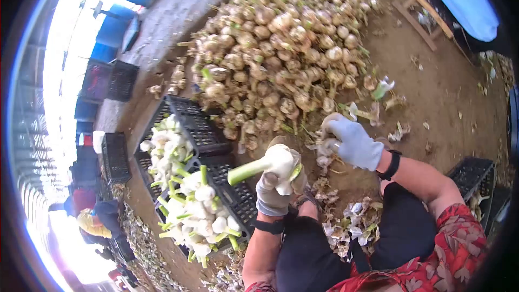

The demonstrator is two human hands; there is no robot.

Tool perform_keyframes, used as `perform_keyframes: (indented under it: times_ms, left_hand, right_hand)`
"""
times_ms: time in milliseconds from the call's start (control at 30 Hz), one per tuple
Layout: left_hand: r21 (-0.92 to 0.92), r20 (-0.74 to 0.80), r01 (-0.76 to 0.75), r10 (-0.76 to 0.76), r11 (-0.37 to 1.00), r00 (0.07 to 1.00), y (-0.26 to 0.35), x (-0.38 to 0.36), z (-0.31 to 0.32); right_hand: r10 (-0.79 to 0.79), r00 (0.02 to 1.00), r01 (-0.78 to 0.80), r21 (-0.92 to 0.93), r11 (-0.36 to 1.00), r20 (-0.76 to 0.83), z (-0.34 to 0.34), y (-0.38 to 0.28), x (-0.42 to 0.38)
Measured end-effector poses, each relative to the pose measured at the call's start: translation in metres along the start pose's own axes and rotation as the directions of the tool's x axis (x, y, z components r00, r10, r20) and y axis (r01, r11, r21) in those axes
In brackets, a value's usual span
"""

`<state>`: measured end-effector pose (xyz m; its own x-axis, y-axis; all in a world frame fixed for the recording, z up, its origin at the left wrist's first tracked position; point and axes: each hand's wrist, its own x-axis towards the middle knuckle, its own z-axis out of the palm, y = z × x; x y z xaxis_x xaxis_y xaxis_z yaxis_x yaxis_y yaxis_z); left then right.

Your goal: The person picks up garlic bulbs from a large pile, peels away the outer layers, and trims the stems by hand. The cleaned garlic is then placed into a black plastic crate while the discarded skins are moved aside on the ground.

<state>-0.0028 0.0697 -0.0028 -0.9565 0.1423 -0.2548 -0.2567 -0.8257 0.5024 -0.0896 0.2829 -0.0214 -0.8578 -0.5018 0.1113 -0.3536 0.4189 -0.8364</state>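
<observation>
My left hand (272, 194), in a grey glove, grips a white fennel bulb (281, 163) whose green stalk points left toward the crates. In a grey glove too, my right hand (354, 141) is closed around a small thing near the edge of the pile; I cannot tell what it is. A big heap of dirty untrimmed bulbs (281, 48) lies on the ground just beyond both hands. Peeled scraps (351, 221) lie between my knees.
Two black plastic crates (213, 146) at my left hold cleaned white bulbs (194, 205). Another black crate (473, 176) stands at my right. More empty crates (111, 81) stand at the far left. A person in dark clothes (100, 216) crouches at the lower left beside another row of bulbs.
</observation>
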Motion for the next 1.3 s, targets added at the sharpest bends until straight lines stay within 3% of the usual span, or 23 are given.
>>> perform_keyframes:
  times_ms: [33, 67, 100, 133, 167, 200, 300, 400, 433, 533, 567, 667, 700, 800, 833, 933, 1100, 1167, 1200, 1300]
  left_hand:
    - [0.121, -0.024, -0.076, 0.08, 0.99, 0.997, 0.007, -0.005, 0.013]
    - [0.238, -0.038, -0.147, 0.161, 0.96, 0.986, 0.015, -0.011, 0.024]
    - [0.269, 0.036, -0.045, 0.037, 0.962, 0.999, 0.029, -0.021, 0.03]
    - [0.393, 0.028, -0.11, 0.107, 0.913, 0.994, 0.033, -0.033, 0.053]
    - [0.512, 0.02, -0.162, 0.177, 0.844, 0.984, 0.038, -0.044, 0.076]
    - [0.605, 0.018, -0.183, 0.217, 0.775, 0.976, 0.041, -0.056, 0.091]
    - [0.638, 0.16, -0.333, 0.303, 0.694, 0.939, 0.037, -0.099, 0.119]
    - [0.665, 0.189, -0.34, 0.291, 0.665, 0.938, 0.033, -0.149, 0.157]
    - [0.744, 0.246, -0.363, 0.275, 0.561, 0.929, 0.032, -0.163, 0.156]
    - [0.729, 0.267, -0.401, 0.309, 0.555, 0.913, 0.022, -0.21, 0.182]
    - [0.821, 0.307, -0.422, 0.327, 0.383, 0.894, 0.021, -0.222, 0.182]
    - [0.859, 0.276, -0.382, 0.319, 0.34, 0.907, 0.011, -0.257, 0.194]
    - [0.839, 0.322, -0.425, 0.319, 0.34, 0.891, 0.007, -0.268, 0.192]
    - [0.841, 0.24, -0.349, 0.294, 0.413, 0.925, -0.011, -0.298, 0.196]
    - [0.788, 0.143, -0.263, 0.251, 0.556, 0.958, -0.017, -0.305, 0.185]
    - [0.558, 0.138, -0.154, 0.092, 0.815, 0.986, -0.028, -0.331, 0.181]
    - [0.52, 0.092, -0.174, 0.148, 0.837, 0.985, -0.043, -0.326, 0.176]
    - [0.585, 0.029, -0.197, 0.222, 0.786, 0.975, -0.051, -0.317, 0.163]
    - [0.619, -0.003, -0.202, 0.259, 0.759, 0.966, -0.055, -0.314, 0.159]
    - [0.729, 0.024, -0.259, 0.355, 0.633, 0.935, -0.06, -0.303, 0.159]
  right_hand:
    - [-0.083, 0.996, 0.084, -0.089, 0.992, 0.018, -0.008, -0.007, 0.001]
    - [-0.037, 0.998, 0.035, 0.042, 0.998, 0.046, -0.02, -0.029, 0.004]
    - [0.006, 0.997, -0.02, 0.167, 0.986, 0.082, -0.038, -0.056, 0.003]
    - [0.047, 0.991, -0.082, 0.285, 0.955, 0.127, -0.051, -0.078, 0.001]
    - [-0.132, 0.991, 0.125, 0.297, 0.947, 0.003, -0.053, -0.084, -0.002]
    - [-0.151, 0.987, 0.131, 0.289, 0.948, 0.05, -0.067, -0.109, -0.007]
    - [-0.166, 0.972, 0.101, 0.339, 0.935, 0.169, -0.098, -0.183, -0.036]
    - [-0.157, 0.947, 0.054, 0.343, 0.938, 0.28, -0.106, -0.232, -0.071]
    - [-0.199, 0.947, 0.098, 0.361, 0.927, 0.254, -0.102, -0.243, -0.083]
    - [-0.152, 0.947, 0.012, 0.441, 0.897, 0.284, -0.103, -0.273, -0.119]
    - [-0.154, 0.947, 0.021, 0.424, 0.905, 0.281, -0.106, -0.284, -0.13]
    - [0.044, 0.902, -0.236, 0.403, 0.884, 0.43, -0.113, -0.307, -0.164]
    - [-0.191, 0.938, 0.042, 0.452, 0.891, 0.289, -0.097, -0.289, -0.17]
    - [-0.065, 0.902, -0.215, 0.576, 0.789, 0.427, -0.093, -0.289, -0.202]
    - [-0.037, 0.889, -0.278, 0.603, 0.747, 0.456, -0.09, -0.289, -0.213]
    - [0.029, 0.845, -0.469, 0.714, 0.521, 0.534, -0.083, -0.291, -0.236]
    - [0.017, 0.929, -0.298, 0.721, 0.625, 0.369, -0.072, -0.278, -0.254]
    - [-0.214, 0.974, 0.16, 0.434, 0.887, 0.079, -0.063, -0.27, -0.256]
    - [-0.364, 0.931, 0.361, 0.211, 0.909, -0.021, -0.058, -0.267, -0.257]
    - [-0.353, 0.932, 0.359, 0.08, 0.93, -0.08, -0.042, -0.255, -0.255]
